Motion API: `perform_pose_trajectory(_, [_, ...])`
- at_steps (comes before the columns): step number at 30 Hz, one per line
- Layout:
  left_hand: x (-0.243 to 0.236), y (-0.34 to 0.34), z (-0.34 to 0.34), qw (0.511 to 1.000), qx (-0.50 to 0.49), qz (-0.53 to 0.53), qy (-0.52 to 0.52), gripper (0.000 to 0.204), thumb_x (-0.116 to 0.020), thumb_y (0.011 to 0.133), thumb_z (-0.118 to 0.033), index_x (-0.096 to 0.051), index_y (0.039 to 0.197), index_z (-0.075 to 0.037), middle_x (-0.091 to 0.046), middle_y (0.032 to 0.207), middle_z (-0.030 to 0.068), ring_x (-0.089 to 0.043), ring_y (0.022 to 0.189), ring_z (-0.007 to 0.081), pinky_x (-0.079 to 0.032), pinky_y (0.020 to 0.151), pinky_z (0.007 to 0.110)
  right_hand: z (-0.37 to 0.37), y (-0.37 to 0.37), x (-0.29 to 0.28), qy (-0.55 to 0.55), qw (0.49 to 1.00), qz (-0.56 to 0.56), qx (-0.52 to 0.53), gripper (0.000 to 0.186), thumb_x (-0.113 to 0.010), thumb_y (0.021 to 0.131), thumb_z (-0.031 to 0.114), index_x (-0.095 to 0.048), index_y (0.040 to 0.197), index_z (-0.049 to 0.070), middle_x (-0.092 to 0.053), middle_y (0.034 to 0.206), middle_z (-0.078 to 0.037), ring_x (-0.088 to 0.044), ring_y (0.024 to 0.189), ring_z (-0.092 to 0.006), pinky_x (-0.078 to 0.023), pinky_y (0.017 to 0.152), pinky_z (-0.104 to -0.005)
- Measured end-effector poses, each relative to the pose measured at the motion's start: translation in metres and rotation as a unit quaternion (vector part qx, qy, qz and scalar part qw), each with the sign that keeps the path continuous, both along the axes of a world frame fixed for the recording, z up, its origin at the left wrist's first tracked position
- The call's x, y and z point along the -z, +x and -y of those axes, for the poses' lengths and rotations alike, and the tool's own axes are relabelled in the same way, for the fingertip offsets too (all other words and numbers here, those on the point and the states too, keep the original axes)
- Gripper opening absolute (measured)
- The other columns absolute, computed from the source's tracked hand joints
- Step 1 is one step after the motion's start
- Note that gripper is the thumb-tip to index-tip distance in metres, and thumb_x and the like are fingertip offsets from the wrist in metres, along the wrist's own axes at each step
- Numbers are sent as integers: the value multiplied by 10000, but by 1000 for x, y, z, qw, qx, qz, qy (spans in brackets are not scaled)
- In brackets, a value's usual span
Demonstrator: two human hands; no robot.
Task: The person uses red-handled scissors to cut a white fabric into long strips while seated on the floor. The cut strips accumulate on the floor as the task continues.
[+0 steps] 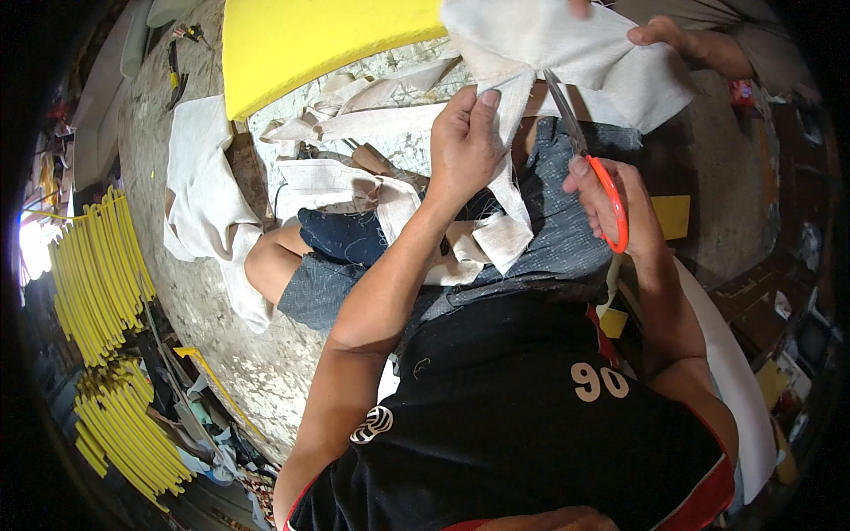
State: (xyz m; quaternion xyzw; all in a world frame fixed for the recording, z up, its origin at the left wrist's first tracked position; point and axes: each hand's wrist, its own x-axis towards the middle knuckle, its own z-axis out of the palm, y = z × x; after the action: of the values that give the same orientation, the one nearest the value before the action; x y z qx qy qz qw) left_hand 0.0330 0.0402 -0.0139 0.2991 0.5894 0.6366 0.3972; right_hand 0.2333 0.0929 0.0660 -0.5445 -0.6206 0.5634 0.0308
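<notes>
Off-white cloth (567,44) spreads across the top, with a long strip (513,111) of it hanging down toward my lap. My left hand (465,146) is closed on that strip, thumb pressed on top. In my right hand (620,203) are orange-handled scissors (619,217), their blades pointing up at the cloth's lower edge beside the strip. How far the blades are apart is hard to make out. Another person's hand (664,34) grips the same cloth at the upper right. A frayed strip end (503,241) lies on my lap.
A yellow foam slab (328,49) lies at the far side. Loose cloth strips (372,124) and a white cloth piece (208,177) are on the worn surface (292,380). Stacked yellow strips (102,274) stand at the left. Black-and-yellow tools (174,75) lie at the upper left.
</notes>
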Motion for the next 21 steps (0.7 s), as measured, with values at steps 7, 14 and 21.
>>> perform_pose_trajectory(7, [-11,8,6,999,19,39,-17,251,-544,1072,-200,-590,913,-11,-506,647,-35,-427,582,35,-357,504,243,-2,-3,-2,-11,1000,-11,-19,606,-528,1023,555,-649,856,-15,-465,533,12,-450,432,-69,-374,411,-242])
perform_pose_trajectory(14, [-7,13,14,998,35,54,-15,227,-562,1066,-223,-612,965,-26,-519,672,-49,-430,585,32,-345,502,234,0,3,-10,-13,999,12,-32,564,-518,1040,505,-639,845,-11,-464,529,10,-438,425,-69,-367,409,-242])
perform_pose_trajectory(21, [-8,8,5,998,30,55,-15,248,-547,1071,-210,-621,955,-4,-517,656,-38,-428,582,47,-365,515,253,4,19,-11,-9,999,10,-33,541,-499,1055,471,-636,843,-8,-452,518,11,-433,422,-69,-370,412,-246])
